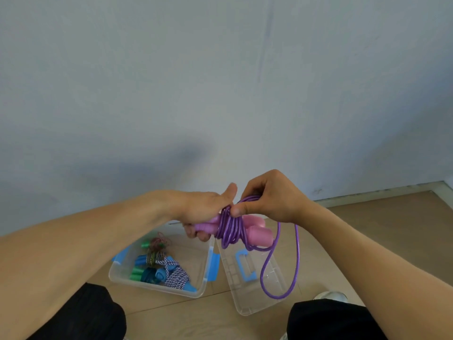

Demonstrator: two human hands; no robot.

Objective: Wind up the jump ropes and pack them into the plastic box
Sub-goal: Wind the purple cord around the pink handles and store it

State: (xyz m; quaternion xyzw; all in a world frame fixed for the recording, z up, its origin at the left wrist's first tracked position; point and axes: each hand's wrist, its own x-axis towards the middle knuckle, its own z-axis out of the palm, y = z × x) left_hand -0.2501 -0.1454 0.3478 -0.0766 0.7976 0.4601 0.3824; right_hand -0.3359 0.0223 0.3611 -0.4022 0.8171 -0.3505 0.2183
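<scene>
My left hand [203, 212] grips the two pink handles [257, 233] of a purple jump rope [230, 229], with several turns of cord wound round them. My right hand [267, 200] pinches the purple cord at the top of the coil. A long loose loop of the cord [279, 294] hangs down over the lid. Below my hands, the clear plastic box [196, 294] with blue latches stands open on the floor. Inside it lie wound ropes: one with green handles [136, 272] and one blue-and-white braided rope with blue handles [174, 273].
The clear lid [247, 310] with a blue carry handle [245, 266] lies on the wooden floor right of the box. My knees in black trousers sit at the bottom left and right. A white shoe [331, 295] shows near the right knee. A pale wall stands behind.
</scene>
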